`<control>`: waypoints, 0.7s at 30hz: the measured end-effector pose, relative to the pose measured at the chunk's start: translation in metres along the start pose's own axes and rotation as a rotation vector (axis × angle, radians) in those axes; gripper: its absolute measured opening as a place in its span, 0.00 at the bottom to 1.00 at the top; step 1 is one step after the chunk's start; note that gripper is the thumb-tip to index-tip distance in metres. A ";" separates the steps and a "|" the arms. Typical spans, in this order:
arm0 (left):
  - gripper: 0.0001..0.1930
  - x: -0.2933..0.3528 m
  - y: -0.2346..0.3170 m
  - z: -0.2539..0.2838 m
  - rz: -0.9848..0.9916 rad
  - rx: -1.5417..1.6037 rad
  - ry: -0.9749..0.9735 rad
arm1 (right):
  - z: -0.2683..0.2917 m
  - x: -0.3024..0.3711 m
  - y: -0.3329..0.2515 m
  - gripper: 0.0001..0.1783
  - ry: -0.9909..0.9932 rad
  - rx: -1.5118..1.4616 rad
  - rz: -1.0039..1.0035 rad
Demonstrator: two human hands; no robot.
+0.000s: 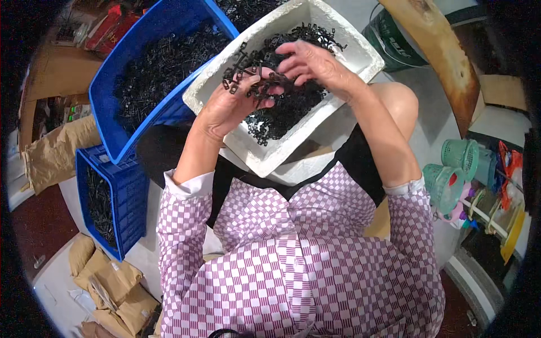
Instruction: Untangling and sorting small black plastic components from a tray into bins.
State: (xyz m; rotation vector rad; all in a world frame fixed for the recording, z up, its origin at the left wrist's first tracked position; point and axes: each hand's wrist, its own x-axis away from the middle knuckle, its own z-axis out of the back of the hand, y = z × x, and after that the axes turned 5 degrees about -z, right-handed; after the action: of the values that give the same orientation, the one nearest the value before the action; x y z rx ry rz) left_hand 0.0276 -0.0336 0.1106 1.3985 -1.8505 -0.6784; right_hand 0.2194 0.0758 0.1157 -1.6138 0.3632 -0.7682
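A white foam box (225, 79) rests before me, holding a heap of small black plastic parts (282, 121). Over its left side my left hand (234, 101) is closed around a bunch of these black plastic parts (242, 67), which look like small branching pieces with square ends. Some stick up past the fingers. Just right of that bunch is my right hand (315, 66), its fingers apart and slightly curled, close to the parts. Whether its fingertips touch any piece I cannot make out.
A large blue crate (127, 73) full of similar black parts stands at the left, touching the foam box. Below it is a smaller blue crate (121, 197) on its side. Brown paper bags (112, 281) lie lower left. A dark green bucket (394, 42) and green baskets (459, 158) are right.
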 end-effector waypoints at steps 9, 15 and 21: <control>0.17 -0.015 -0.009 0.011 -0.035 0.312 -0.019 | -0.003 -0.001 -0.003 0.36 -0.110 -0.245 -0.036; 0.17 -0.025 -0.016 0.015 -0.057 0.467 0.000 | -0.001 0.003 -0.014 0.37 -0.069 -0.207 -0.023; 0.16 -0.026 -0.019 0.006 -0.043 0.411 0.125 | -0.003 0.003 -0.018 0.21 0.014 0.007 0.063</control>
State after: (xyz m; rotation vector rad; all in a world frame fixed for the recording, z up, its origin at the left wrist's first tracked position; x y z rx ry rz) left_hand 0.0378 -0.0142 0.0869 1.7003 -1.9341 -0.2269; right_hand 0.2160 0.0752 0.1338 -1.5837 0.4192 -0.7322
